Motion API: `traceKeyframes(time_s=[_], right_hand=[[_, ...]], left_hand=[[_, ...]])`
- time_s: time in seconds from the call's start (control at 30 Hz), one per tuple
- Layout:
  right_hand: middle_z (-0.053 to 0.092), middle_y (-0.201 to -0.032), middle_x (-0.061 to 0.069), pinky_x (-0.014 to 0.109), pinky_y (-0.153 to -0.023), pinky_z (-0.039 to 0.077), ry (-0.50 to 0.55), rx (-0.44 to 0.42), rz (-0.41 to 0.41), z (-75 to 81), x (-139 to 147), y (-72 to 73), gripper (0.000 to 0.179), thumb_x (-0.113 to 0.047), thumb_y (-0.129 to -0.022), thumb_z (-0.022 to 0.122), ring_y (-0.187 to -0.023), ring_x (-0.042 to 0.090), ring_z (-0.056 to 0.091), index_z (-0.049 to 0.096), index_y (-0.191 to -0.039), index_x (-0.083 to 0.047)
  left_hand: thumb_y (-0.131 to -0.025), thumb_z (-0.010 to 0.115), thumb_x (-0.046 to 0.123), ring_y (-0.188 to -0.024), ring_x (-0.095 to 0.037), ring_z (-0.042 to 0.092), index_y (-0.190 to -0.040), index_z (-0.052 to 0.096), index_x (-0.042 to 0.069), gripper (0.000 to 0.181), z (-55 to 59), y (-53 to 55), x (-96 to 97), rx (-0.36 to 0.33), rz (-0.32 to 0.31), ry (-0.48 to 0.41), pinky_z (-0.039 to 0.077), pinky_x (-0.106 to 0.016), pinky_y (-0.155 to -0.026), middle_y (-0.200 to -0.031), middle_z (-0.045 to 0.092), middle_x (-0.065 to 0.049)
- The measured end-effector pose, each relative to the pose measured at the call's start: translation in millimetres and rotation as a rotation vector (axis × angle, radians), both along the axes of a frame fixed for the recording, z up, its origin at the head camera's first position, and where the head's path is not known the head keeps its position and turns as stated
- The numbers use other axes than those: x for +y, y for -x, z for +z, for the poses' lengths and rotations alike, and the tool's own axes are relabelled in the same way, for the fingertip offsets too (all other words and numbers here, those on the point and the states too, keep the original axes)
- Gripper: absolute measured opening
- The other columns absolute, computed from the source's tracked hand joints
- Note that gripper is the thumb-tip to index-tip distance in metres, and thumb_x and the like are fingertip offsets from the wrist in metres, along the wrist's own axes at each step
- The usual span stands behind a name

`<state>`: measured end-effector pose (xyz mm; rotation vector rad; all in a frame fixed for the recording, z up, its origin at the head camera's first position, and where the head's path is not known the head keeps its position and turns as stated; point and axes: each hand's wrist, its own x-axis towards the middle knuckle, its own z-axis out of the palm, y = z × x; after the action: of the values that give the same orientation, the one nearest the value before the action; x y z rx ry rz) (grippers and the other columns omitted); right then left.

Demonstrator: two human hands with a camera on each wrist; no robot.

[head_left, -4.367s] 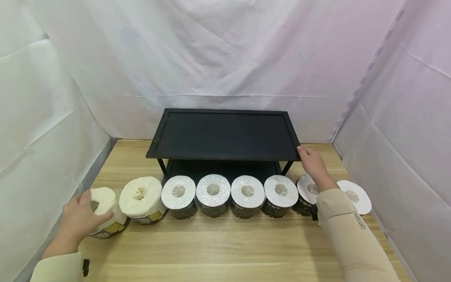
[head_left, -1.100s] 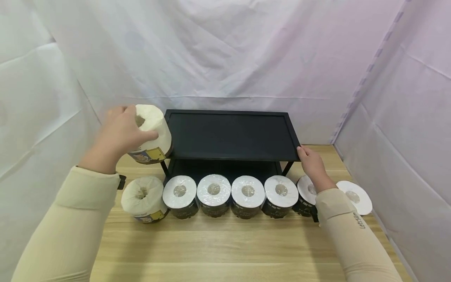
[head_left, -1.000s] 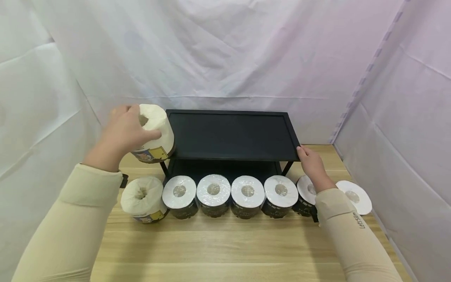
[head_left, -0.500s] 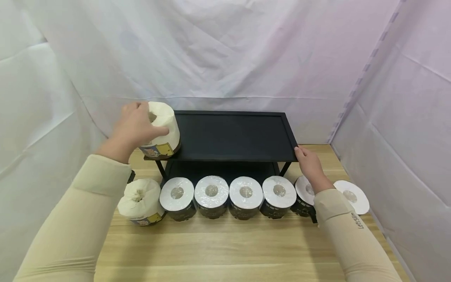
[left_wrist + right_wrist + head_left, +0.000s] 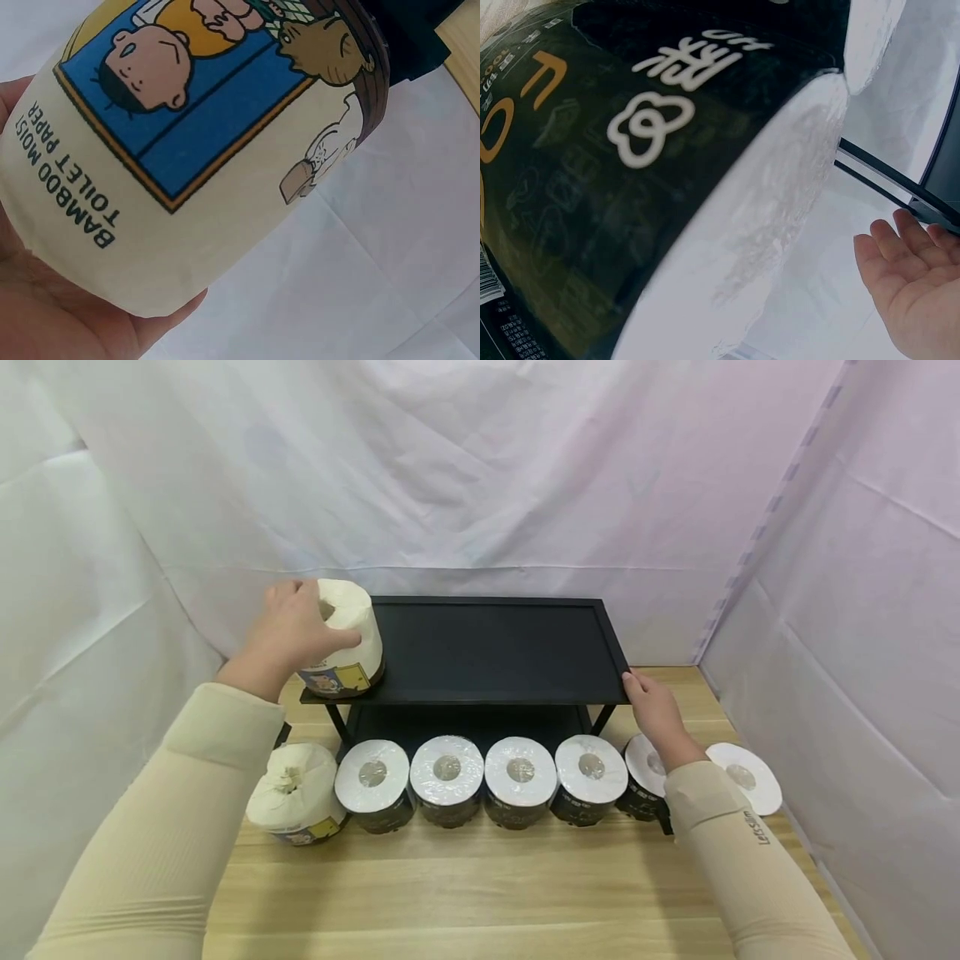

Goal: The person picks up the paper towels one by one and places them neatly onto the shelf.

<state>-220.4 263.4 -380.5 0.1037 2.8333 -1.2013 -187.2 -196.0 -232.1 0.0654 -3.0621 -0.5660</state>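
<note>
My left hand point(image 5: 288, 631) grips a cream toilet roll point(image 5: 362, 662) at the left end of the black two-tier shelf point(image 5: 487, 647), thumb and fingers spread around its upper part. The roll stands upright on the top tier. Close up in the left wrist view, the same toilet roll point(image 5: 247, 172) shows a cartoon and "toilet paper" lettering, with the palm behind it. At the shelf's front right corner my right hand point(image 5: 654, 712) holds the edge, thumb on top. Its fingers point(image 5: 892, 247) show from the palm side in the right wrist view, right beside the black frame.
A row of toilet rolls stands on the wooden table point(image 5: 450, 893) before the shelf. One cream roll point(image 5: 292, 789) is at the left; white-topped rolls in dark wrap point(image 5: 520, 771) fill the rest, the rightmost point(image 5: 750, 777) partly behind the right sleeve. White cloth point(image 5: 450, 485) encloses the table.
My left hand has lifted the leftmost cream roll from the table, moved it rightward and brought it onto the shelf's top left end. My right hand has stayed at the shelf corner.
</note>
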Motion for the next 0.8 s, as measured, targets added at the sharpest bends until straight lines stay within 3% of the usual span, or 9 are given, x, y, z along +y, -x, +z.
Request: traceKeyframes(time_s=[0.8], right_hand=[[0.027, -0.154, 0.022, 0.054, -0.116, 0.02, 0.016, -0.022, -0.015, -0.2, -0.1, -2.3, 0.062, -0.045, -0.104, 0.023, -0.142, 0.042, 0.021, 0.029, -0.151, -0.004]], left_hand=[[-0.083, 0.061, 0.044, -0.121, -0.045, 0.023, -0.14, 0.027, -0.013, 0.087, 0.9, 13.0, 5.7, -0.088, -0.042, 0.008, 0.04, -0.06, -0.088, -0.14, 0.026, -0.035]])
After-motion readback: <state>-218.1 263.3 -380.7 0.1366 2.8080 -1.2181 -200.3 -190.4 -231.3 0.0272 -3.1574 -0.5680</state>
